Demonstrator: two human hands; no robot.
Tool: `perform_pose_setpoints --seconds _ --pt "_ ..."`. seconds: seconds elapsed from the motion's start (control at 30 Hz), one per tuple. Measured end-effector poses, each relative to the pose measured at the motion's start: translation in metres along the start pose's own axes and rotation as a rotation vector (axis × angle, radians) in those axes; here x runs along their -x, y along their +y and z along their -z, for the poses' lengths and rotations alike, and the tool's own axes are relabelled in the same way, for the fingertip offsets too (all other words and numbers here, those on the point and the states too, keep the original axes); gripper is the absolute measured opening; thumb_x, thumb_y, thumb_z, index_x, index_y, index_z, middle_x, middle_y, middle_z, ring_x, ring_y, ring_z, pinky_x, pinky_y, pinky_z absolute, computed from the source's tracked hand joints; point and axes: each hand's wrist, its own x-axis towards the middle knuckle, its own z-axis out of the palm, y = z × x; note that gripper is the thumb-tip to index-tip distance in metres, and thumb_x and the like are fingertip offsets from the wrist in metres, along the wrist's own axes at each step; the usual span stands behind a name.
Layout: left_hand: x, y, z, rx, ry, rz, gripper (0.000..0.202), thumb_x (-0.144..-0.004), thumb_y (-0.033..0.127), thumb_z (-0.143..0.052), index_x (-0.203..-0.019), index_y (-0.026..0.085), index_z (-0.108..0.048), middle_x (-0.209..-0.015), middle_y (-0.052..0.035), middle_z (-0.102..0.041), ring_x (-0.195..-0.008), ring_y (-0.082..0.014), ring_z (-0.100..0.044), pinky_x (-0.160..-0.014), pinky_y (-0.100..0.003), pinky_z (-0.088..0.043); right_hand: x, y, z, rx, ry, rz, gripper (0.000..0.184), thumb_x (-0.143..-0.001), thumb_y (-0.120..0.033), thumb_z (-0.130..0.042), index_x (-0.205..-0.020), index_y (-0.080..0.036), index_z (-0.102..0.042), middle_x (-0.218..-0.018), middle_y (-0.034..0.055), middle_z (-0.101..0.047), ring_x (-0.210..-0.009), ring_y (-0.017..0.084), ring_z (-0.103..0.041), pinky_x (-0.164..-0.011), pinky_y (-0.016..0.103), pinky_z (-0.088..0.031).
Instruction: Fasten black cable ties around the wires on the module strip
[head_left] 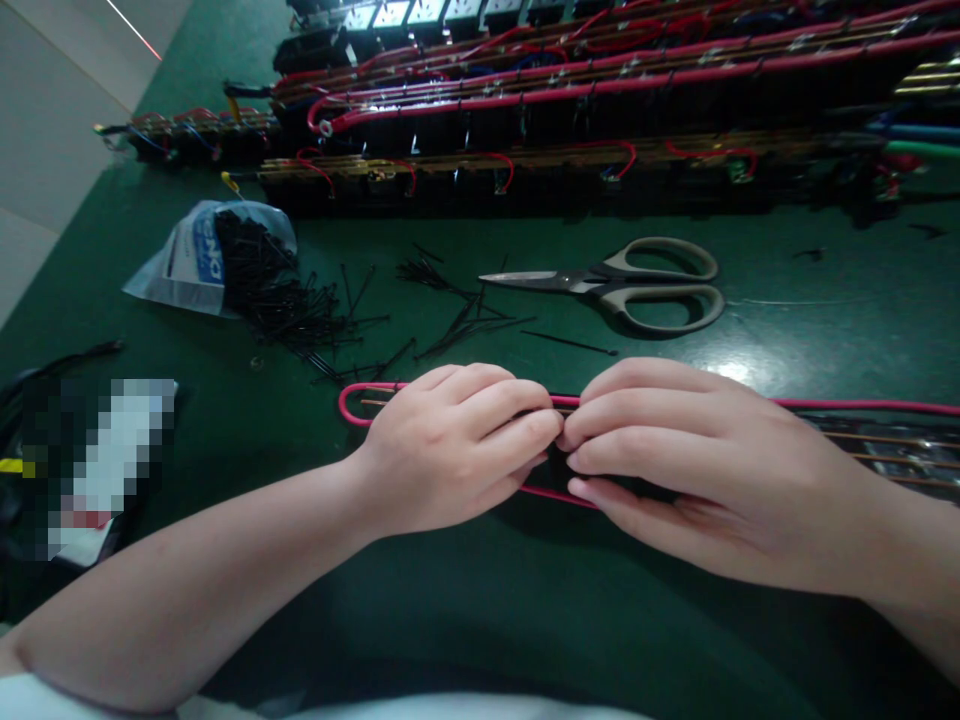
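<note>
A long dark strip point(900, 450) with copper bars lies crosswise in front of me, mostly covered by my hands. A red cable point(862, 406) runs along its far edge and bends back in a loop at the left end. My left hand point(457, 440) is wrapped over the strip near that loop, fingers closed. Beside it my right hand point(697, 460) grips the strip with bent fingers. Both hands' fingertips nearly meet at the middle; whether a small piece is pinched there is hidden.
Scissors point(600, 285) lie beyond my hands, near loose black cable ties point(465, 320). More ties spill from a plastic bag point(180, 262). Several similar wired strips point(510, 180) are stacked at the back of the green table point(420, 620). A blurred-out item point(112, 460) lies left.
</note>
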Motion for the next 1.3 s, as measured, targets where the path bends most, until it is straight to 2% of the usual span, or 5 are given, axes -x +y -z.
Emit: perform_pose_setpoints --seconds 0.73,1.13,1.3 --pt "0.0011 0.0014 0.0007 -0.076 -0.031 0.035 0.020 -0.108 0.025 -0.052 -0.118 0.016 -0.066 -0.119 -0.0093 -0.077 -0.099 -0.0218 -0.075 -0.080 -0.035 -0.058 0.0001 0.0052 -0.0021 0.114 0.013 -0.029 0.016 -0.104 -0.018 -0.062 -0.092 -0.020 -0.072 -0.092 0.0062 -0.076 -0.087 0.021 -0.066 -0.080 0.037 -0.058" --pt "0.0005 0.0009 0.0009 -0.093 -0.066 0.034 0.023 -0.108 0.029 -0.053 -0.119 0.015 -0.067 -0.116 -0.0090 -0.078 -0.096 -0.0218 -0.076 -0.078 -0.035 -0.057 0.0015 0.0065 -0.0042 0.160 0.040 -0.136 0.015 -0.103 -0.018 -0.060 -0.096 -0.020 -0.073 -0.101 0.0093 -0.077 -0.092 0.023 -0.071 -0.076 0.035 -0.058" --pt "0.0004 0.0006 0.0011 -0.099 -0.076 0.038 0.024 -0.109 0.030 -0.050 -0.118 0.016 -0.067 -0.117 -0.0087 -0.079 -0.098 -0.0220 -0.076 -0.078 -0.035 -0.058 0.0000 0.0050 -0.0025 0.104 -0.003 -0.208 0.017 -0.106 -0.020 -0.054 -0.099 -0.022 -0.070 -0.100 0.0081 -0.077 -0.084 0.021 -0.073 -0.070 0.032 -0.058"
